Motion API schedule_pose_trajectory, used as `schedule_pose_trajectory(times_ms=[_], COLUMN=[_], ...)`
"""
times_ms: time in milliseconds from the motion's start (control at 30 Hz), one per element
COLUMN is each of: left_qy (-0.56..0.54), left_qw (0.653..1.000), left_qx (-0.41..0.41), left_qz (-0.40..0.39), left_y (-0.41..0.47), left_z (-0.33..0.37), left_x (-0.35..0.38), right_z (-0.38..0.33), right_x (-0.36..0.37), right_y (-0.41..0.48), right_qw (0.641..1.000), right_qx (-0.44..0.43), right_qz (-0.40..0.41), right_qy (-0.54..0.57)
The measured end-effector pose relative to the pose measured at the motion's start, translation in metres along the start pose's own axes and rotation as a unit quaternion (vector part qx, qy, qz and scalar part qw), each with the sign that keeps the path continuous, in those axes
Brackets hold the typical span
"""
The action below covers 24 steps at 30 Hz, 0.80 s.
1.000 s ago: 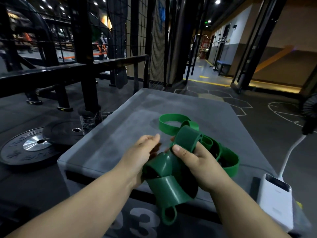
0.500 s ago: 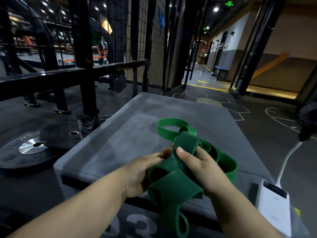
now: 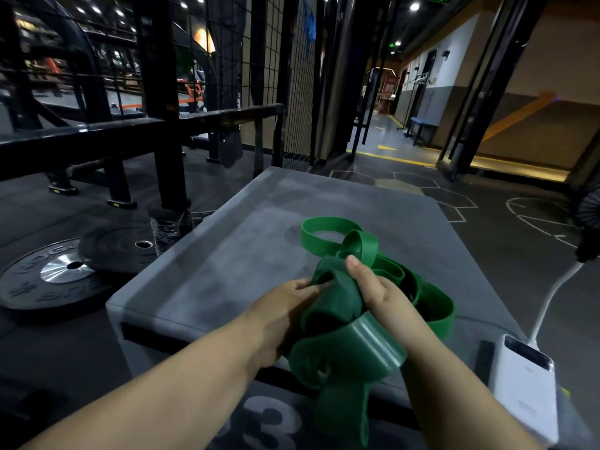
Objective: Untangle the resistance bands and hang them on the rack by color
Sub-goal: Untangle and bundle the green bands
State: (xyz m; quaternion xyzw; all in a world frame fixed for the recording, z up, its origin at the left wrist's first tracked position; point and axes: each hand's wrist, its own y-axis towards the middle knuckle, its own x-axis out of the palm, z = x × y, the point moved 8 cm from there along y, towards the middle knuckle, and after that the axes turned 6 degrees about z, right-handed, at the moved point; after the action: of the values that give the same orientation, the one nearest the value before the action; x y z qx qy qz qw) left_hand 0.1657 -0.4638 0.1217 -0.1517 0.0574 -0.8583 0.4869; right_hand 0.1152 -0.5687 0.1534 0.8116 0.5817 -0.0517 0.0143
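Note:
A tangle of green resistance bands [image 3: 363,339] lies at the near edge of a grey padded box [image 3: 227,264]. A darker wide band is knotted through brighter green loops [image 3: 328,233] that spread across the box top. My left hand [image 3: 285,316] grips the left side of the knot, its fingertips tucked into a dark fold. My right hand [image 3: 380,293] holds the top of the knot from the right, thumb pressed on a band. One dark loop hangs down over the box's front face.
A black steel rack [image 3: 156,125] stands to the left behind the box. Black weight plates [image 3: 61,274] lie on the floor at left. A white power bank [image 3: 526,384] with a white cable sits at the box's near right corner. Wire mesh panels stand beyond.
My left hand has slid in under the knot and taken hold of it. The dark bands have shifted lower, and a loop now droops further over the box front.

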Motion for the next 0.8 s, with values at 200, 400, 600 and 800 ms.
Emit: schedule_pose_trajectory(times_ms=[200,400,600,800], left_qy=[-0.095,-0.198,-0.145,-0.122], left_qw=[0.994,0.977,0.98,0.99], left_qx=[0.027,0.021,0.031,-0.004], left_qz=[0.05,0.083,0.129,0.071], left_y=[0.003,0.005,0.004,-0.006], left_z=[0.003,0.014,0.017,0.02], left_x=[-0.009,-0.022,-0.035,-0.029], right_z=[-0.015,-0.037,-0.044,-0.001], right_x=[-0.022,0.007,-0.013,-0.023], right_y=[0.01,-0.015,-0.008,0.016], right_qw=[0.991,0.919,0.94,0.936], right_qx=[-0.115,-0.322,-0.31,-0.015], right_qz=[0.052,-0.119,0.067,0.038], right_qy=[-0.045,-0.196,-0.124,0.35])
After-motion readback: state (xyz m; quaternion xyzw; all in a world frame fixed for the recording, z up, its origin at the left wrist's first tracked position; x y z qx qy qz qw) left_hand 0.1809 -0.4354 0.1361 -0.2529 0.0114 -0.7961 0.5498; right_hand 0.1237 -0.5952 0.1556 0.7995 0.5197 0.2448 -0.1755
